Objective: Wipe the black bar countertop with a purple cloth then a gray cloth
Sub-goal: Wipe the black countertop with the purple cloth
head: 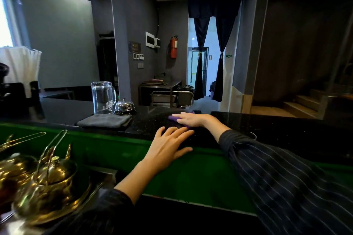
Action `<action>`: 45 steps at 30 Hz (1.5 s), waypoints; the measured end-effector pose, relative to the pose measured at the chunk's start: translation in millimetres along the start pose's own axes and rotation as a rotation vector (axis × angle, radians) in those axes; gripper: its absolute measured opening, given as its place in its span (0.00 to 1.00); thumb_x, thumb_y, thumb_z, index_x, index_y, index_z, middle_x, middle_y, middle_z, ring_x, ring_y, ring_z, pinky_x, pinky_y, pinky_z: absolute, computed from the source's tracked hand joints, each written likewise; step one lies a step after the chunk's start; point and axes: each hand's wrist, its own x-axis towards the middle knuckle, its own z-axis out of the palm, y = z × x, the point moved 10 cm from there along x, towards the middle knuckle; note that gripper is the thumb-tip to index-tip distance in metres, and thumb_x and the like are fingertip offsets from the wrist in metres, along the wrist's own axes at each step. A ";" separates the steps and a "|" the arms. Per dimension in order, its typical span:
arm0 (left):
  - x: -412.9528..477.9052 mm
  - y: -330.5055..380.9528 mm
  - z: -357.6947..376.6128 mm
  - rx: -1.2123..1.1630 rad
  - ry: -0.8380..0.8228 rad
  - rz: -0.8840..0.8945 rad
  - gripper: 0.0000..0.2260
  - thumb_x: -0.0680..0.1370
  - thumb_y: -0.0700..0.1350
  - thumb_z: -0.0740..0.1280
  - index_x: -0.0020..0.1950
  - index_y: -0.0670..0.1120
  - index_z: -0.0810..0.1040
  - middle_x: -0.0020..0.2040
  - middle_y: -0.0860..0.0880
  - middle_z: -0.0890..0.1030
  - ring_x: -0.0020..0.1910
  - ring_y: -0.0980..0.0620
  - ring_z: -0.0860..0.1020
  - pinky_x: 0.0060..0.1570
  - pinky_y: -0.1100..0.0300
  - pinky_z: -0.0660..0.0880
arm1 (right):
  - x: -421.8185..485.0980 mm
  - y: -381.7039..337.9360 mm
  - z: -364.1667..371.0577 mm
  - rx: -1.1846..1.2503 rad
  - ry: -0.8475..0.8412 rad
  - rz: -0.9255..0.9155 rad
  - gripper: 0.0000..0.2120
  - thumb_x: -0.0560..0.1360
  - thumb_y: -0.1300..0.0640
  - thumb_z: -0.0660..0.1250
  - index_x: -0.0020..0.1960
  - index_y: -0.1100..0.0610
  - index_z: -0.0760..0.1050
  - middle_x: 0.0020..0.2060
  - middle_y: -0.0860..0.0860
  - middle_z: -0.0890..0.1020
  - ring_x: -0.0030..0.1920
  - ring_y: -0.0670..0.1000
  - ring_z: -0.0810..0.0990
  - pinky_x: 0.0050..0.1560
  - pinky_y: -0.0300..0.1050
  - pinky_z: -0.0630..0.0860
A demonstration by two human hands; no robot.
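The black bar countertop (267, 126) runs across the middle of the head view. My right hand (193, 119) lies flat with straight fingers on the purple cloth (173, 117), which shows only as a purple edge under the fingers. My left hand (170, 143) rests open on the counter's near edge, its thumb over the green front. A folded gray cloth (104, 120) lies on the counter to the left, apart from both hands.
A glass pitcher (103, 97) and a chrome call bell (125, 106) stand behind the gray cloth. Brass pots (47, 183) with tongs sit on a lower tray at bottom left. The green panel (200, 175) fronts the counter.
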 end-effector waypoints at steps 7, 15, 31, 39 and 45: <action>-43.1 -32.3 14.6 0.017 -0.117 -0.076 0.39 0.76 0.63 0.53 0.76 0.48 0.34 0.78 0.48 0.40 0.77 0.47 0.37 0.75 0.46 0.40 | -12.4 80.1 -13.0 -0.009 0.179 0.424 0.29 0.79 0.36 0.43 0.79 0.43 0.49 0.79 0.54 0.51 0.79 0.62 0.48 0.75 0.66 0.45; -46.0 -26.1 10.9 0.098 -0.210 -0.066 0.42 0.74 0.42 0.60 0.73 0.38 0.29 0.73 0.39 0.29 0.73 0.40 0.30 0.73 0.48 0.36 | 2.1 -77.9 16.7 -0.051 0.090 -0.006 0.24 0.82 0.39 0.45 0.78 0.38 0.50 0.80 0.52 0.50 0.79 0.60 0.48 0.73 0.66 0.45; -70.7 -92.6 5.8 0.130 -0.505 -0.274 0.42 0.75 0.42 0.63 0.75 0.36 0.34 0.76 0.36 0.36 0.76 0.39 0.38 0.75 0.47 0.47 | -40.5 -115.1 20.5 -0.038 0.189 0.030 0.22 0.82 0.42 0.45 0.76 0.36 0.55 0.78 0.50 0.58 0.77 0.57 0.57 0.72 0.63 0.52; -37.1 -5.0 -4.2 0.052 -0.291 -0.160 0.41 0.72 0.42 0.62 0.77 0.40 0.39 0.78 0.40 0.44 0.77 0.41 0.42 0.73 0.42 0.42 | -102.0 -48.3 17.8 0.016 0.198 -0.017 0.21 0.82 0.43 0.46 0.74 0.37 0.60 0.74 0.48 0.66 0.75 0.54 0.64 0.70 0.64 0.58; 12.5 80.9 9.7 -0.013 -0.343 -0.008 0.43 0.73 0.48 0.67 0.78 0.46 0.40 0.79 0.43 0.45 0.77 0.44 0.42 0.72 0.39 0.41 | -186.7 103.9 -1.3 0.017 0.249 0.309 0.22 0.83 0.43 0.45 0.76 0.36 0.56 0.77 0.49 0.60 0.77 0.56 0.59 0.72 0.63 0.54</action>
